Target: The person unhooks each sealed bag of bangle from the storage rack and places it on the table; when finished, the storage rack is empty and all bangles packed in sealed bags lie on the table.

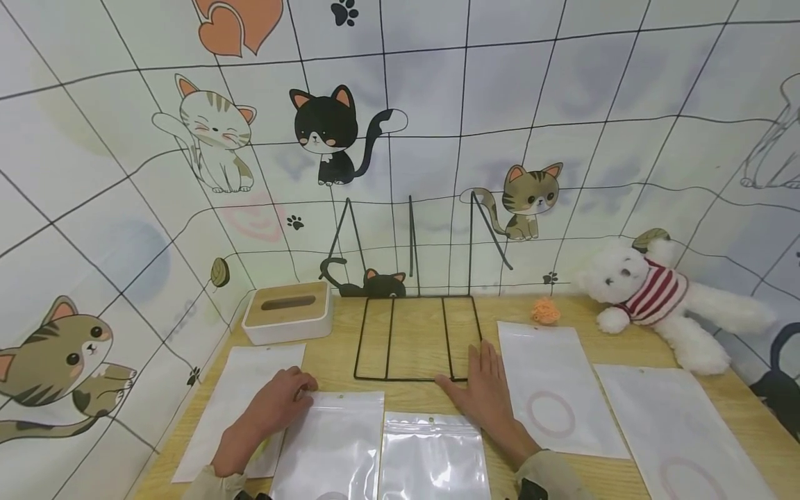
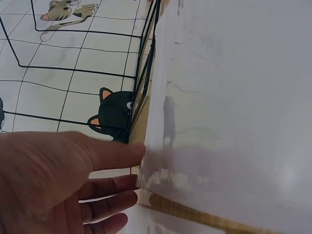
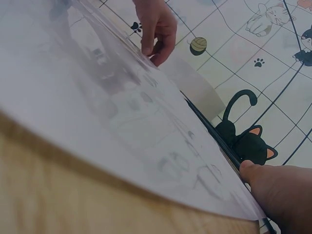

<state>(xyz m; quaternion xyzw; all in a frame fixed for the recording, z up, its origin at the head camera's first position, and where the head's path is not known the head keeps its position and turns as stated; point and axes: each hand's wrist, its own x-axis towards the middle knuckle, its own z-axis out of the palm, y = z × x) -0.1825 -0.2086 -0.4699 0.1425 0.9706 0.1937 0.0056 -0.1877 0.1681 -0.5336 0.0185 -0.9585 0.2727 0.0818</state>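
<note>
My left hand (image 1: 278, 403) has its fingers curled at the top left corner of a clear zip bag (image 1: 337, 430) lying on the table. In the left wrist view, thumb and index finger close on that corner. My right hand (image 1: 486, 389) lies with straight fingers over the front right corner of a black wire rack (image 1: 400, 379), its thumb at the front bar. The rack has pointed uprights at its back. A second, shorter zip bag (image 1: 431, 451) lies between the hands, below the rack.
More white bags lie at the left (image 1: 219, 417), right (image 1: 562, 382) and far right (image 1: 675, 417). A tissue box (image 1: 287, 319) with a wooden lid stands back left. An orange ball (image 1: 546, 312) and a white plush bear (image 1: 656, 292) sit back right, against a cat-print wall.
</note>
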